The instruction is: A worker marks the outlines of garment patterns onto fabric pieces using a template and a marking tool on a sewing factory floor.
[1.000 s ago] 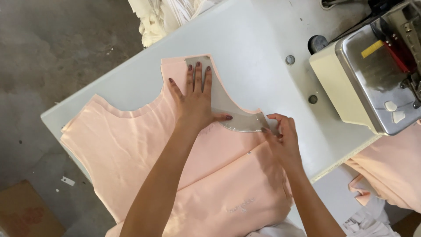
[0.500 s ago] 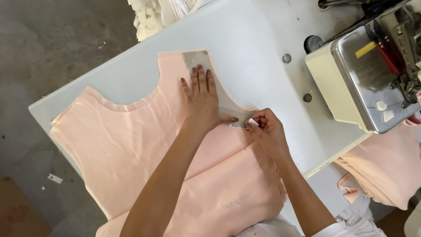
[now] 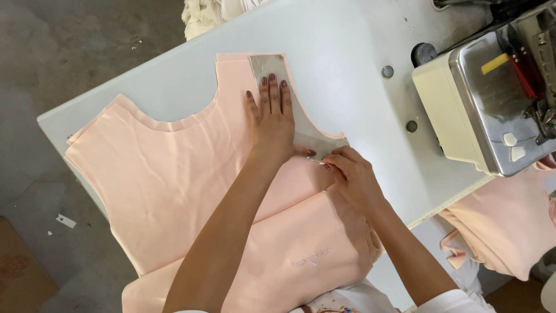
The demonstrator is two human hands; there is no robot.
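A pale pink sleeveless garment piece (image 3: 162, 174) lies flat on the white table (image 3: 347, 52). A grey curved template (image 3: 267, 65) rests along its armhole edge. My left hand (image 3: 272, 122) presses flat on the template and fabric, fingers spread. My right hand (image 3: 353, 179) is pinched at the template's lower corner, just beside my left thumb. A thin pale stick (image 3: 316, 161) shows at its fingertips, touching the fabric.
A sewing machine (image 3: 492, 98) with a shiny metal plate stands at the table's right. More pink fabric (image 3: 504, 232) hangs below the table edge on the right. White cloth (image 3: 208, 14) lies at the top. A cardboard box (image 3: 17, 266) sits on the floor.
My right hand has slid left along the template's lower edge, closer to my left thumb. My left hand stays pressed on the template. The view has shifted slightly.
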